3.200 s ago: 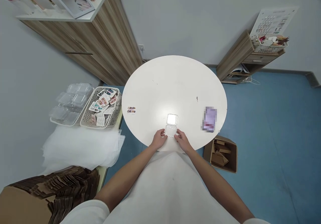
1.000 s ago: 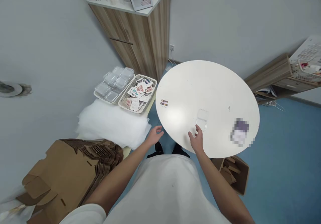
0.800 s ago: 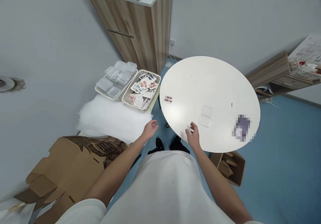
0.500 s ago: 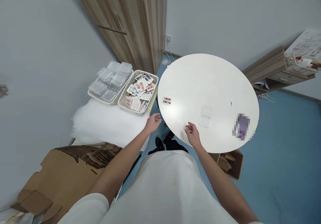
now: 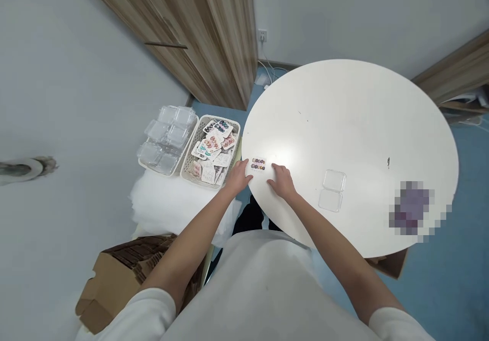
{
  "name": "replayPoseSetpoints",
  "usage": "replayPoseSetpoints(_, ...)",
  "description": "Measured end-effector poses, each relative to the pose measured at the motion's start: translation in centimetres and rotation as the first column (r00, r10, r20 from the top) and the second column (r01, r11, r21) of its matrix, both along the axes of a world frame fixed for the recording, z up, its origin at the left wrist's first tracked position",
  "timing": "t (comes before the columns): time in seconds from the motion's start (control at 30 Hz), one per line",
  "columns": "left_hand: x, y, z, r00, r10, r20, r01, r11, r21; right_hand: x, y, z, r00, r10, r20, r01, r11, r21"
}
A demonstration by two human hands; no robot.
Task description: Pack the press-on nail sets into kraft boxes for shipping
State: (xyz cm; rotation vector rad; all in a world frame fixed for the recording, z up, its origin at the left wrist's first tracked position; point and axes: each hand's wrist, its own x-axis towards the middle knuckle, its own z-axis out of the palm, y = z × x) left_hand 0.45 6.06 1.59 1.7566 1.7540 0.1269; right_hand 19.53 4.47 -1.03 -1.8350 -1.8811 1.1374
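Observation:
A small white card with two rows of press-on nails point(image 5: 258, 164), coloured purple, pink and orange, lies flat near the left edge of the round white table point(image 5: 344, 112). My left hand point(image 5: 238, 177) is at the card's left side, thumb and fingers apart, holding nothing. On the other side, my right hand point(image 5: 283, 181) rests at the tabletop, its fingers spread and a small gap between them and the card. Further right, a clear plastic case point(image 5: 333, 191) lies opened out on the table.
Left of the table stand a basket of nail cards point(image 5: 186, 170) and a basket of clear plastic cases point(image 5: 168, 137). White foam sheets point(image 5: 168, 201) lie below them, with folded cardboard boxes point(image 5: 110, 280) nearer me. A blurred purple item point(image 5: 412, 206) lies at the table's right.
Both hands have moved to the card: the left forward to its left side, the right leftward, away from the plastic case. My view has shifted closer to the table.

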Motion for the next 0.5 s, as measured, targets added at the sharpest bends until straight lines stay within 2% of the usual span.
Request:
replayPoseSetpoints(0.1,0.2,1.9,-0.5,0.997,-0.054,-0.049,0.053,0.998,-0.027,-1.4,1.8,-0.3,0.998,0.028,0.065,-0.029,1.000,0.006)
replayPoseSetpoints(0.23,0.2,3.5,-1.0,0.992,-0.107,-0.063,0.101,0.991,-0.092,-3.0,2.9,0.1,0.982,0.018,0.188,-0.015,1.000,-0.016)
replayPoseSetpoints(0.37,0.0,3.7,-1.6,0.986,-0.165,0.017,0.166,0.983,-0.074,-3.8,2.8,0.5,0.962,-0.030,0.272,0.043,0.998,-0.040)
replayPoseSetpoints(0.5,0.0,3.2,-2.1,0.980,-0.177,0.090,0.178,0.984,-0.007,-4.1,2.4,0.3,0.953,-0.088,0.288,0.100,0.995,-0.029)
